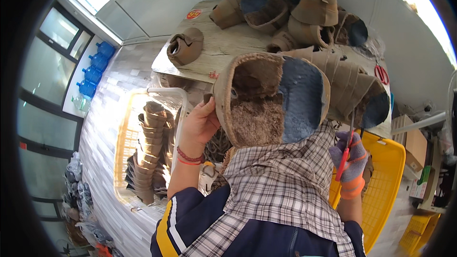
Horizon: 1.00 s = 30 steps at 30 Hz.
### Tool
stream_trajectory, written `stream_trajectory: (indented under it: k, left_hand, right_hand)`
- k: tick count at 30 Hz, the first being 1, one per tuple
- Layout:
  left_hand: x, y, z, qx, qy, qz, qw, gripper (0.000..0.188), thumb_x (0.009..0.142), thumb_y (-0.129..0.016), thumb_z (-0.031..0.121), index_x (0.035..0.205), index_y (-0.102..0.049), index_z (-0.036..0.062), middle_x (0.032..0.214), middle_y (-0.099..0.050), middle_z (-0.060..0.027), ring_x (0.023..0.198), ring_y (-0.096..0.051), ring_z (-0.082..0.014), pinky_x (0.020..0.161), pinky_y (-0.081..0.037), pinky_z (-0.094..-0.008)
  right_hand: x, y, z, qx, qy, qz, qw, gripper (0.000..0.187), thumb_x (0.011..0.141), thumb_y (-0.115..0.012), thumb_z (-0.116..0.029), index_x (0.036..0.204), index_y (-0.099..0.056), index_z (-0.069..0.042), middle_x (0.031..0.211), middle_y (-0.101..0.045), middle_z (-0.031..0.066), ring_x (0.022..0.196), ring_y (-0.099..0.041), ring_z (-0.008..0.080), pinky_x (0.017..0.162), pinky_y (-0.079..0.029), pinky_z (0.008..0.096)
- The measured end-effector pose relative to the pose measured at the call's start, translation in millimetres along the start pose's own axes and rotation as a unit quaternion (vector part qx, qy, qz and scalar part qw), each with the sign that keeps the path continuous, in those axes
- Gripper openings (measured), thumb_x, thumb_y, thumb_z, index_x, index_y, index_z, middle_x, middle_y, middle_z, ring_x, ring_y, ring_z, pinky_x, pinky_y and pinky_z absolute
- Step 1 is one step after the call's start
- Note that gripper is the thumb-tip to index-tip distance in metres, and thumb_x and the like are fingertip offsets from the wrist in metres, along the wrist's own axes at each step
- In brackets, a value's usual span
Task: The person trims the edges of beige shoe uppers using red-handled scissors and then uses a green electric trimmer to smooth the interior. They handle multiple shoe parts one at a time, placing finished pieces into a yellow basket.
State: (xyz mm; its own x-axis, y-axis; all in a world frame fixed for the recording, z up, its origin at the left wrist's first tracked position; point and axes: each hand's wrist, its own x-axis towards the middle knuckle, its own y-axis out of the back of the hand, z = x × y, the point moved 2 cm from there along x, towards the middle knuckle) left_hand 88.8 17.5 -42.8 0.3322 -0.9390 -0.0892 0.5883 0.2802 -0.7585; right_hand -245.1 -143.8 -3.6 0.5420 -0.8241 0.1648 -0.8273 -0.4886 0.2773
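My left hand, bare with a beaded bracelet, grips the rim of a brown plush-lined cap. Its opening faces me, showing brown fleece on one side and a smooth blue panel on the other. My right hand, in a grey and orange glove, is closed round a slim red-handled tool with a thin metal tip pointing up; its exact kind is unclear. That hand stays apart from the cap, beside a nested row of brown caps on the table.
Several more caps pile up on the pale table, with one cap alone at left. Red-handled scissors lie near its right edge. A white basket with stacked brown pieces stands left, a yellow crate right. Blue water bottles line the wall.
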Motion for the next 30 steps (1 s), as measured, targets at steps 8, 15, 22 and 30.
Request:
stream_trajectory:
  k: [8,15,22,30]
  left_hand:
    - [26,-8,-43,0.061,0.043,0.007,0.997,0.024,0.089,-0.059,0.014,0.109,-0.060,0.0009,0.105,-0.065,-0.0067,0.097,-0.061,-0.0159,0.088,-0.047,-0.0301]
    - [37,22,-69,-0.054,0.094,-0.004,0.994,0.029,0.092,-0.056,0.018,0.115,-0.058,-0.0001,0.111,-0.064,-0.0091,0.102,-0.060,-0.0193,0.093,-0.045,-0.0336]
    - [34,29,-78,-0.083,0.128,0.026,0.988,0.031,0.093,-0.053,0.020,0.116,-0.057,0.0001,0.112,-0.063,-0.0092,0.104,-0.060,-0.0201,0.095,-0.045,-0.0358]
    - [37,20,-82,-0.068,0.138,0.016,0.988,0.031,0.093,-0.054,0.020,0.117,-0.056,0.0002,0.113,-0.063,-0.0095,0.103,-0.060,-0.0206,0.094,-0.045,-0.0353]
  right_hand:
    - [32,-29,-34,-0.459,0.036,-0.156,0.874,0.027,0.078,-0.067,-0.032,0.087,-0.062,-0.007,0.074,-0.065,0.0102,0.069,-0.064,0.0286,0.061,-0.050,0.0361]
    - [43,-41,-1,-0.505,-0.035,-0.210,0.836,0.032,0.083,-0.059,-0.037,0.093,-0.060,-0.006,0.075,-0.066,0.0116,0.072,-0.066,0.0293,0.063,-0.051,0.0386]
    - [42,-33,-8,-0.510,0.099,-0.136,0.843,0.037,0.067,-0.074,-0.025,0.095,-0.058,-0.009,0.087,-0.060,0.0109,0.083,-0.058,0.0284,0.072,-0.047,0.0399]
    - [39,-42,10,-0.525,0.139,-0.153,0.825,0.042,0.063,-0.075,-0.026,0.096,-0.056,-0.009,0.091,-0.058,0.0103,0.086,-0.056,0.0281,0.074,-0.045,0.0402]
